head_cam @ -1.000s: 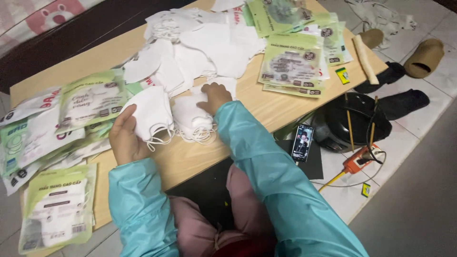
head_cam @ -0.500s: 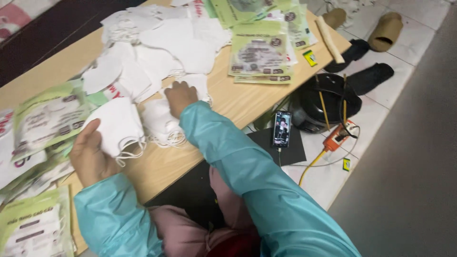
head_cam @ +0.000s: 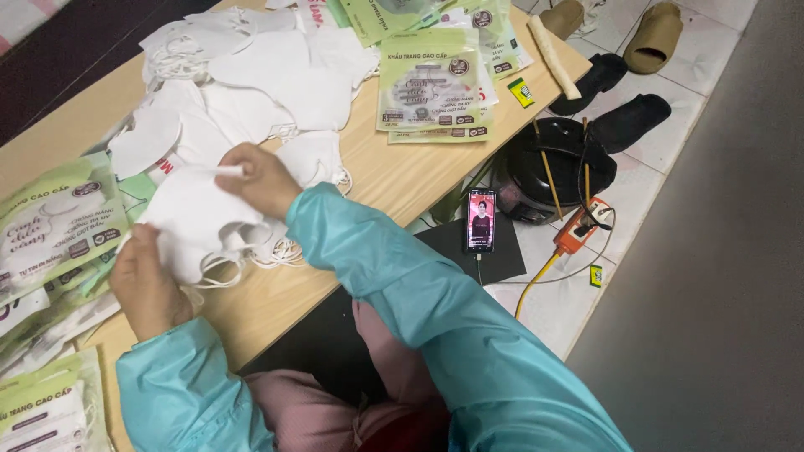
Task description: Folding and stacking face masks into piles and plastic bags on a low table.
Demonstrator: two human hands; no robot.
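Head view, left hand and right hand fingers pinching white mask, long axis lower-left to upper-right.

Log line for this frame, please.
left hand: holds white mask | right hand: pinches mask top | wooden table: mask pile, green packets

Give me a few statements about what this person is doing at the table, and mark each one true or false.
1. Both hands, the left hand and the right hand, hold a white face mask. True.
2. The phone lies on the wooden table. False: it is on a dark mat on the floor.
3. Green mask packets lie on the table. True.
4. The person wears red sleeves. False: the sleeves are teal.
5. Sandals sit on the tiled floor. True.
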